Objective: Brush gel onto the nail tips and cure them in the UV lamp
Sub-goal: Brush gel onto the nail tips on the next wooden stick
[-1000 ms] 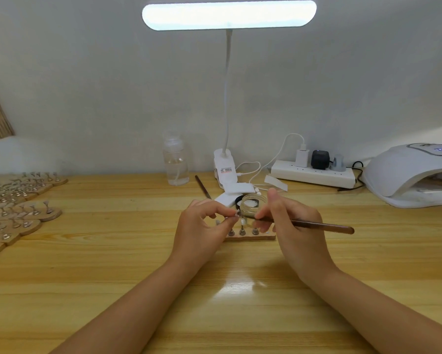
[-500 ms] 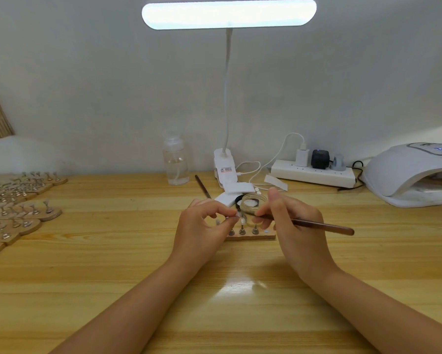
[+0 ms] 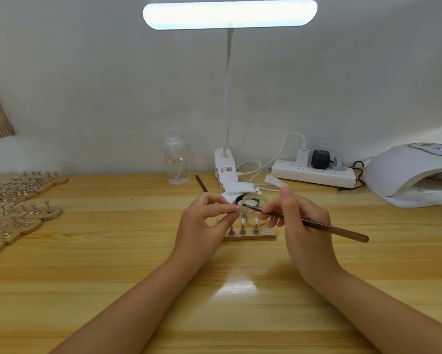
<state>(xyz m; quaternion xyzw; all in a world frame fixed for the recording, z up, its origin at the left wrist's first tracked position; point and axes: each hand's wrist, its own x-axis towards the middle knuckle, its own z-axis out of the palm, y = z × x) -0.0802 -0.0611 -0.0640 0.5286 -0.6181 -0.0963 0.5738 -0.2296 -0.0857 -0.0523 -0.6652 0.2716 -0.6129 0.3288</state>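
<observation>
My left hand [image 3: 204, 223] pinches a small clear nail tip [image 3: 238, 210] between thumb and forefinger, lifted above a wooden holder strip [image 3: 255, 236]. On that strip stand three metal pegs with nail tips. My right hand [image 3: 301, 226] grips a brown brush [image 3: 329, 227], handle pointing right, bristle end touching the held nail tip. A clear gel jar [image 3: 254, 204] sits open just behind the strip. The white UV lamp [image 3: 409, 172] stands at the far right, its display lit.
Several wooden holders with nail tips [image 3: 23, 200] crowd the table's left edge. At the back stand a clear pump bottle [image 3: 176, 162], a clip desk lamp [image 3: 226, 167], a power strip [image 3: 314, 175] with cables, and a second brush [image 3: 201, 183].
The brush tip has shifted slightly along the held nail tip. Both hands stay in nearly the same place.
</observation>
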